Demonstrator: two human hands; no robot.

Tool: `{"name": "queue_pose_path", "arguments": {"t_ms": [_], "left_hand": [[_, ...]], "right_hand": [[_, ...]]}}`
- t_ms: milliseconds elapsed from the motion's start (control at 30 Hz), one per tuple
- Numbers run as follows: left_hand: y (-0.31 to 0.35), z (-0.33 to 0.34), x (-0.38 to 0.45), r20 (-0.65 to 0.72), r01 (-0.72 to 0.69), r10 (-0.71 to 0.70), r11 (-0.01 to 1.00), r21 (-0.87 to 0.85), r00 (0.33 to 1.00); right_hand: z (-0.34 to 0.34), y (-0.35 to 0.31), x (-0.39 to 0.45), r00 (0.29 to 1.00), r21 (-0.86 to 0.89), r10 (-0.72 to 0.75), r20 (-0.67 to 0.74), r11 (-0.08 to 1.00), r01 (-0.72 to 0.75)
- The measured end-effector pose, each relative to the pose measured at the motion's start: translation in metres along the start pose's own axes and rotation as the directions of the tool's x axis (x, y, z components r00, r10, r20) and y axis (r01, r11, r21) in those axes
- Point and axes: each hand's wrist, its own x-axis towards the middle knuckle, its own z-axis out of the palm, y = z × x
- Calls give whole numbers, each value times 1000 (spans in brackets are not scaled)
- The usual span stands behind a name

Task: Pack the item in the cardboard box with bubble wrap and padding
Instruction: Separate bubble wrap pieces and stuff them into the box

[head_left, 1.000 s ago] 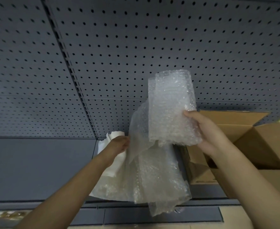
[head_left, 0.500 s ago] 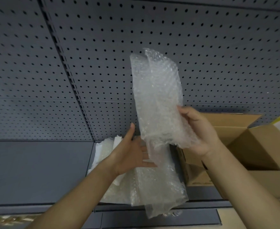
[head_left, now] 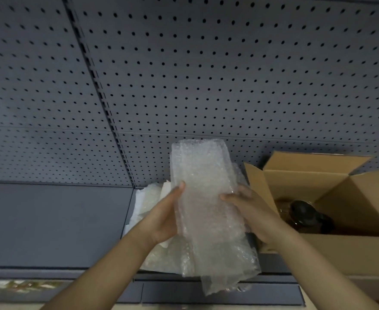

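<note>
A folded sheet of clear bubble wrap (head_left: 206,198) is held upright in front of me over the grey shelf. My left hand (head_left: 164,218) grips its left edge with the thumb on the front. My right hand (head_left: 249,211) grips its right edge. More bubble wrap hangs down below the hands past the shelf's front edge. To the right stands an open cardboard box (head_left: 340,186) with its flaps up. A dark round item (head_left: 304,213) lies inside it.
White padding sheets (head_left: 148,198) lie on the grey shelf (head_left: 56,222) behind my left hand. A grey pegboard wall (head_left: 184,74) rises behind everything. The shelf's front rail (head_left: 206,294) runs along the bottom.
The bubble wrap has come down from its raised position and is folded flatter. My left hand, open beside it before, now grips its left edge. The box inside has come into view.
</note>
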Motion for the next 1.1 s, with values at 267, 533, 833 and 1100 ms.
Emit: {"name": "queue_pose_path", "arguments": {"t_ms": [267,533,833,1100], "left_hand": [[-51,-2,-11,-187,86,-78,996,32,979],[-36,-21,-30,-298,24,-29,1000,-19,954],[4,-46,-50,-215,89,-67,991,95,974],[8,-58,-55,-250,195,-124,939,283,960]], "right_hand": [[4,52,-11,989,-382,-91,-114,923,41],[10,67,-14,970,-154,-63,-237,988,26],[32,54,-8,961,603,150,230,753,-262],[42,30,-16,990,172,56,131,982,-79]]}}
